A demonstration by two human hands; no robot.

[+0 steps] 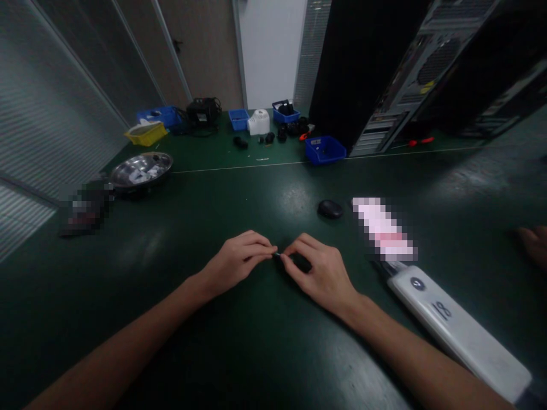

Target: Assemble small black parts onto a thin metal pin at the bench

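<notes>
Just above the dark green tabletop [188, 228], both hands meet near the middle of the view. My left hand [239, 256] pinches one end of a tiny light-coloured piece [277, 254] between thumb and fingertips. From the other side, my right hand [318, 270] has its thumb and forefinger closed at the opposite end of that piece. It is too small and too much covered by the fingertips to name. A black, rounded object like a computer mouse [330, 209] lies beyond my right hand.
A long white device marked 18 [459, 330] lies to the right, below a blurred-out pink item [384, 230]. A metal bowl [164, 161] is at left. Blue bins [314, 156], a yellow tray [147, 135] and black parts line the back. Another person's hand [534, 242] shows far right.
</notes>
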